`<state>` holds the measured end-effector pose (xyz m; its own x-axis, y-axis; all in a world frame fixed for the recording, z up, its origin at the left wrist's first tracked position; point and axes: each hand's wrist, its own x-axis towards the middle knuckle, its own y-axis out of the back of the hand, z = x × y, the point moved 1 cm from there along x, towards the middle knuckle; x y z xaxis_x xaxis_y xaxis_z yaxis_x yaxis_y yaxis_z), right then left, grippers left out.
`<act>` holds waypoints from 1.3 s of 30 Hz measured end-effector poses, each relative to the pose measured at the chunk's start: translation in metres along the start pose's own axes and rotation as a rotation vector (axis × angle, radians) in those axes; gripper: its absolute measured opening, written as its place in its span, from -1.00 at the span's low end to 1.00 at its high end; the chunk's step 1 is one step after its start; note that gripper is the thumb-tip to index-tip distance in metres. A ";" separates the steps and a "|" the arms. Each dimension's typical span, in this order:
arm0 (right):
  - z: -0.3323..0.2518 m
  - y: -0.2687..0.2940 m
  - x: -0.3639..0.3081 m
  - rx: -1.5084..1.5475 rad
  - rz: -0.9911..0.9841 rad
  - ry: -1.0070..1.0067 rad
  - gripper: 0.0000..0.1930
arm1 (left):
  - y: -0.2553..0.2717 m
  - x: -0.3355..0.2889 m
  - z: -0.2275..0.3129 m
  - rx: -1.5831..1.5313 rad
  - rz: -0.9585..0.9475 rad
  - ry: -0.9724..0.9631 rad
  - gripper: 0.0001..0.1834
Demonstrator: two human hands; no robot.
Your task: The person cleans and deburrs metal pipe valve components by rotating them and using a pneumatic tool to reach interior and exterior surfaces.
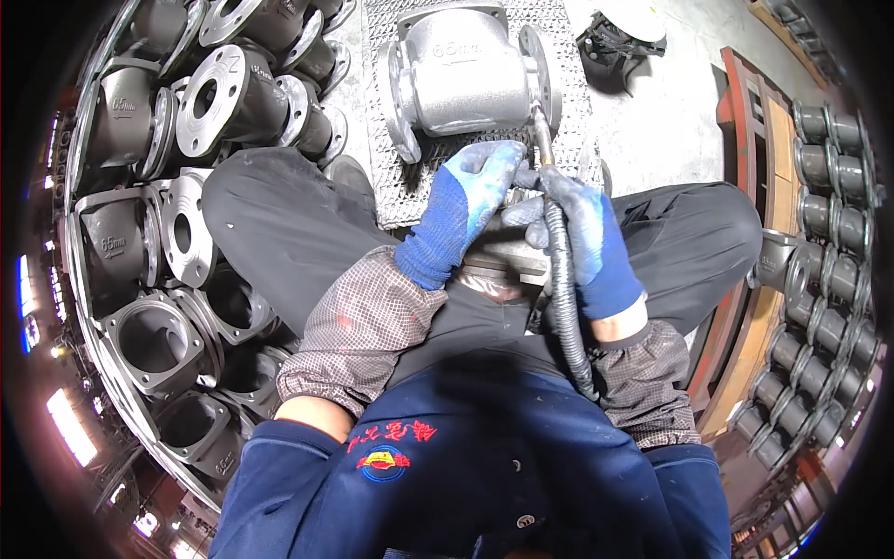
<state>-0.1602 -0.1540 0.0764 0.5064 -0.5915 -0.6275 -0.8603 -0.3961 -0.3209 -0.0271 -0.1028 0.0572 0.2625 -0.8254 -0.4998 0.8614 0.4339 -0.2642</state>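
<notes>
Grey metal castings [219, 102] with round and squarish flanges crowd the left side, some showing hollow bores. Next, a rough, knobbly mat [396, 191] carries a silvery flanged casting [461, 74], grainy-skinned and lying before the person. Below it, the left hand [480, 177], in a blue knit glove with a smooth, pale coating, has bent fingers beside a slim metal tool [544, 140]; whether they grip is unclear. Its tip meets the casting's right flange. Curled closed around the tool is the similarly gloved right hand [582, 219], against a ribbed hose [563, 298]. Farther right, darker cylindrical castings [829, 224] stand in rows.
</notes>
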 end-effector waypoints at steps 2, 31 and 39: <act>0.006 -0.007 -0.002 0.033 0.070 0.056 -0.68 | 0.002 0.003 -0.007 -0.023 -0.009 0.019 -0.63; -0.096 0.017 0.068 -0.312 0.052 0.639 -0.60 | 0.121 0.016 0.089 0.295 0.150 -0.503 -0.52; -0.081 0.022 0.111 -0.153 0.291 0.355 -0.63 | 0.121 0.074 0.038 -0.035 0.047 -0.203 -0.46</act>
<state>-0.1178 -0.2853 0.0577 0.2575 -0.8857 -0.3863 -0.9642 -0.2614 -0.0434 0.1131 -0.1250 0.0200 0.3871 -0.8583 -0.3369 0.8315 0.4829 -0.2748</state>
